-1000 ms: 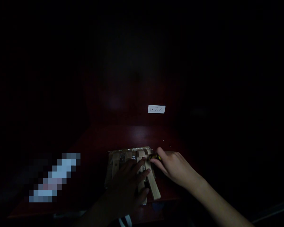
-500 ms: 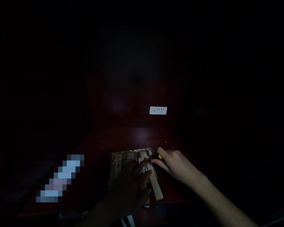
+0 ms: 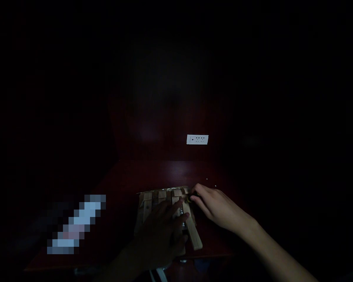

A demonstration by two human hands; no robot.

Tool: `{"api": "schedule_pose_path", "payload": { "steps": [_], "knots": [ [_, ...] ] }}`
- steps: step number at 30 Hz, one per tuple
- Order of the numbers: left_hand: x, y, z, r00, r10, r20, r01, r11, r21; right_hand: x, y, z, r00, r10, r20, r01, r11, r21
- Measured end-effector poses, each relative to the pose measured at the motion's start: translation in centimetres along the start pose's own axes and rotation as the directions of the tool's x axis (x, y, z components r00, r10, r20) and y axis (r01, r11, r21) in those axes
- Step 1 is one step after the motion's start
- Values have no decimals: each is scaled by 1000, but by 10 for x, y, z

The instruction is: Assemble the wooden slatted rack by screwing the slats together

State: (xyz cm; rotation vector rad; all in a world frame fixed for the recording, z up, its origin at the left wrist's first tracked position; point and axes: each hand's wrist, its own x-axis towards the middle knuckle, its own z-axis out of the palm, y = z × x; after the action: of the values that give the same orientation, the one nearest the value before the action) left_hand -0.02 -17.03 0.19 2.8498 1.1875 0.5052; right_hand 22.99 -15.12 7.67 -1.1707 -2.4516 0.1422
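Observation:
My left hand (image 3: pixel 160 231) lies in deep shadow over the wooden slats, its fingers spread and pressing on them. My right hand (image 3: pixel 216 201) pinches a small black-and-yellow tool (image 3: pixel 189 199), which looks like a short screwdriver, against the upper part of the rightmost slat (image 3: pixel 193 233). That slat slants, its lower end jutting out toward me. Another slat (image 3: pixel 147 211) at the left carries a dark round spot like a screw head. Clear plastic wrap (image 3: pixel 182 213) glints among the slats. The tool's tip is hidden.
The dark red table (image 3: pixel 114 180) meets a dark red wall with a white socket plate (image 3: pixel 197 139). A pixelated bright patch (image 3: pixel 76 227) lies to the left. Tiny white specks (image 3: pixel 215 185) sit beyond my right hand. Most surroundings are too dark to make out.
My right hand has turned slightly, so less of the tool's yellow part shows. My left hand stays on the slats. The whole view has shifted slightly.

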Motion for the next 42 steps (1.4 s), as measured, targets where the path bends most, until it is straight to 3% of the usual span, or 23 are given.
{"api": "schedule_pose_path", "payload": {
  "steps": [8, 15, 21, 23, 25, 27, 29, 31, 33, 36, 39, 42],
  "knots": [
    [2, 1, -1, 1000, -1, 12, 1, 1000, 15, 7, 3, 6, 998, -13, -60, 2, 984, -179],
    [3, -1, 1, 1000, -13, 10, 13, 1000, 3, 13, 5, 11, 986, 37, -163, -86, 948, -305],
    [4, -1, -1, 1000, -4, -13, 4, 1000, -2, 5, 11, 14, 940, 132, -314, -169, 981, -94],
    [4, -2, 0, 999, 6, -36, -6, 1000, -1, -1, 16, 14, 898, 195, -394, -203, 979, 23],
    [3, -3, 1, 999, 10, -43, -10, 1000, 1, -6, 23, 16, 824, 333, -458, -258, 941, 221],
    [4, -4, 1, 999, 10, -33, -10, 1000, -5, -10, 35, 21, 732, 519, -442, -262, 812, 521],
    [4, -5, 0, 1000, 9, -16, -10, 1000, -14, -11, 52, 30, 673, 648, -357, -164, 601, 782],
    [6, -7, -3, 1000, 10, 8, -10, 1000, -19, -8, 71, 43, 619, 729, -293, -15, 385, 923],
    [8, -11, -5, 999, 9, 39, -8, 1000, -15, -4, 89, 57, 621, 763, -176, 59, 178, 982],
    [15, -21, -9, 997, 28, 74, -27, 999, -16, 6, 111, 79, 683, 731, -15, 30, -7, 1000],
    [25, -32, -13, 989, 37, 143, -30, 998, -51, 14, 124, 101, 752, 653, 90, -42, -89, 995],
    [34, -34, -20, 977, -11, 215, 37, 992, -118, 16, 133, 119, 752, 645, 133, -74, -119, 990]
  ]
}}
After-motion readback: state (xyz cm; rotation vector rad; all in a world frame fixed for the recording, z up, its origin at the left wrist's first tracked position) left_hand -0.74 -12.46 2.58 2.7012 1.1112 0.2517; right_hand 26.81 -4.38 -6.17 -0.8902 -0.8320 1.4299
